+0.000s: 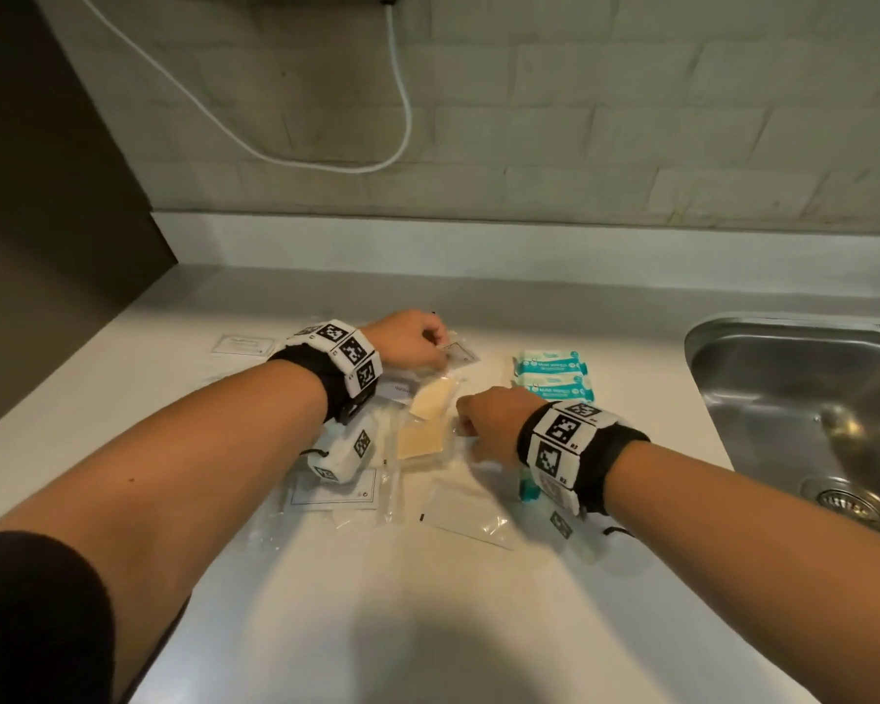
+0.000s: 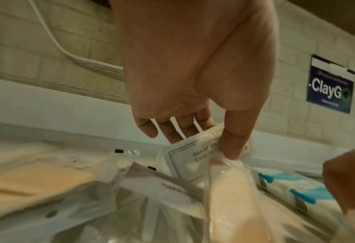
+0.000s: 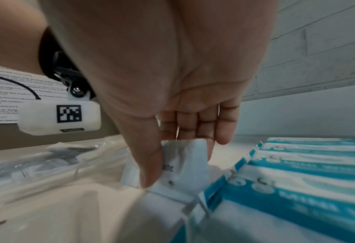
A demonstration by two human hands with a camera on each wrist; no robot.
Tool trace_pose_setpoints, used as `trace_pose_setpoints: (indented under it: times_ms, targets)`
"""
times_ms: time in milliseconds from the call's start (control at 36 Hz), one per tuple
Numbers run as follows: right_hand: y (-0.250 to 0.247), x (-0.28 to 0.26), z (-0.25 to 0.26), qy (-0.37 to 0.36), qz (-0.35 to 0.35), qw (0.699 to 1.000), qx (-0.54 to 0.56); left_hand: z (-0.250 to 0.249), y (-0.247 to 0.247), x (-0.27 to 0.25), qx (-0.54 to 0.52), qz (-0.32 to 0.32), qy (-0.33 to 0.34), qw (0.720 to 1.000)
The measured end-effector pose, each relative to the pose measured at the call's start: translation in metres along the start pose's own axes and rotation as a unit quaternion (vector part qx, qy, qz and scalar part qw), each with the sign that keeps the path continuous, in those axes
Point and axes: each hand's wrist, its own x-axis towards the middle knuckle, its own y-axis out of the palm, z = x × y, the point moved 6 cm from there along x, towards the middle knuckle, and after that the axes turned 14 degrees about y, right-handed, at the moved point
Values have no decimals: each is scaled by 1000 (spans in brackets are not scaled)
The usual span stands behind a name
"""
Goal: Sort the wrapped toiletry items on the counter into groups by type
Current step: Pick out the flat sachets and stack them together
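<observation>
Wrapped toiletries lie in a loose pile mid-counter. My left hand [image 1: 417, 343] pinches a white shampoo sachet [image 2: 190, 158] between thumb and fingers at the far side of the pile; the same sachet [image 1: 459, 354] shows past the knuckles in the head view. My right hand [image 1: 489, 424] pinches a small white packet [image 3: 185, 166] with dark print, just left of the teal-and-white wipe packs [image 1: 549, 373]. Two clear-wrapped beige soap bars [image 1: 425, 419] lie between my hands. A toothpaste-labelled bag [image 2: 168, 189] lies under my left wrist.
A steel sink [image 1: 803, 409] opens at the right end of the counter. A white card [image 1: 242, 344] lies left of the pile, and flat clear packets [image 1: 466, 515] lie nearer me. A white cable [image 1: 326, 160] hangs on the brick wall behind.
</observation>
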Motion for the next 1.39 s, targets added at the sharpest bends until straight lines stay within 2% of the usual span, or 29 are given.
trace_pose_setpoints:
  times_ms: [139,250,389,500,694,778,1000,1111,1222,1306,1389]
  targets:
    - [-4,-1,-1,23,13,1000,7,10,-16,-17,-80,-53,-2,995]
    - [-9,-4,-3,38,2,999,25,17,-30,-28,-115,-104,23,988]
    - [-15,-5,7,18,-25,999,37,19,-50,-52,-142,-104,50,983]
    - [-18,-3,23,1,-40,998,54,33,-59,-79,-176,-84,26,980]
    - [-18,6,38,34,-30,996,77,53,-69,-127,-86,-39,9,995]
    - [-14,9,36,70,-20,994,85,53,-58,-143,-61,10,18,998]
    - [-6,10,31,112,-14,972,208,58,-8,-160,-129,125,24,983]
    - [-4,10,29,134,-38,968,208,59,4,-160,-59,146,40,987]
    - [-3,4,27,148,-51,971,179,58,5,-155,41,116,43,991]
    - [-8,-5,29,149,-70,977,133,58,8,-154,116,126,40,984]
    - [0,-20,37,140,1,990,31,58,12,-156,167,151,21,974]
